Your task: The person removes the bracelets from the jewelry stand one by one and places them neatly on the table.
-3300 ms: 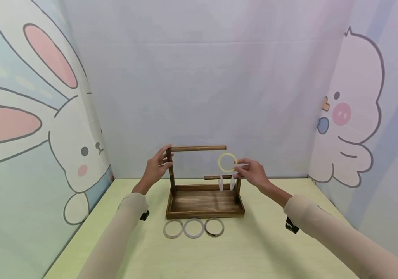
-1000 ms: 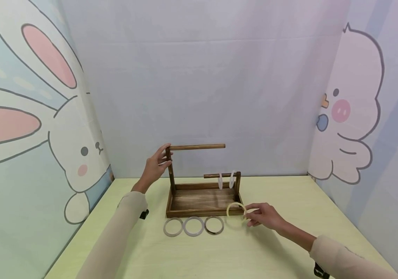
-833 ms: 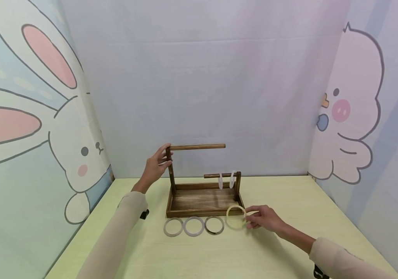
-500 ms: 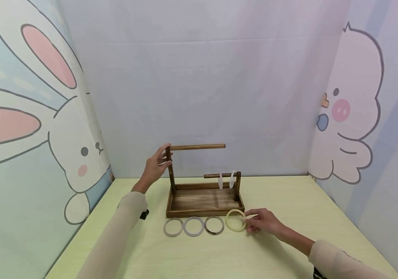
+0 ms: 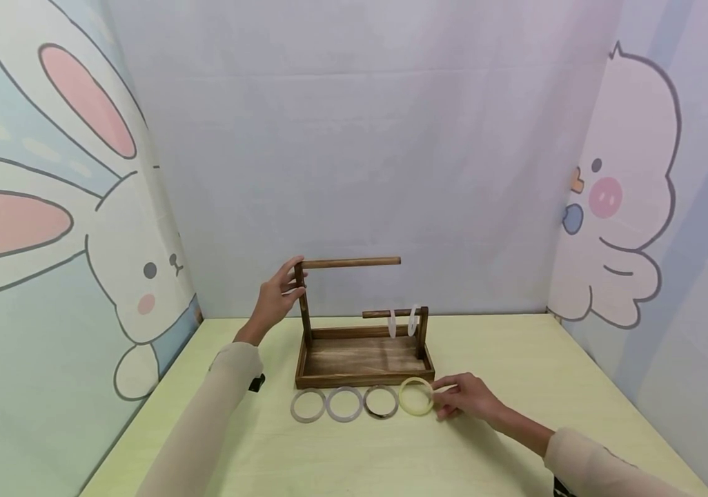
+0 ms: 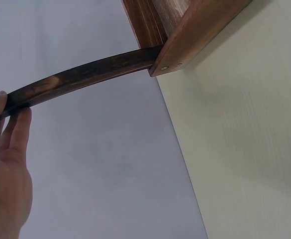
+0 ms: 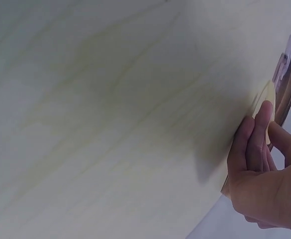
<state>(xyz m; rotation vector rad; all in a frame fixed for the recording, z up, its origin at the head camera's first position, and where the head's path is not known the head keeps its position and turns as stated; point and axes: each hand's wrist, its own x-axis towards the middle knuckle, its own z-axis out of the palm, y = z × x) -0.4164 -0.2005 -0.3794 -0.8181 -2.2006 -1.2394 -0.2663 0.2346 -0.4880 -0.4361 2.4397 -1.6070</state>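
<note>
My left hand (image 5: 274,298) grips the tall left post (image 5: 305,310) of a dark wooden rack near its top; the left wrist view shows thumb and fingers on either side of the post (image 6: 80,77). At the rack's front right corner my right hand (image 5: 467,398) pinches the right edge of a yellow ring (image 5: 402,407), which lies at or just above the table. In the right wrist view the hand (image 7: 267,174) has the ring (image 7: 270,94) between thumb and fingers. Two whitish rings, one of them here (image 5: 392,324), hang on the rack's lower bar (image 5: 375,314).
Left of the yellow ring, a dark-marked ring (image 5: 396,402), a lilac ring (image 5: 344,418) and a greyish ring (image 5: 308,420) lie in a row before the rack's tray (image 5: 363,380). The upper bar (image 5: 354,262) extends right from the tall post. Printed curtains surround the table (image 5: 354,462).
The yellow ring has come down from beside the lower bar to the row at the front, shifting slightly left lately, with my right hand on it. My left hand has stayed on the post.
</note>
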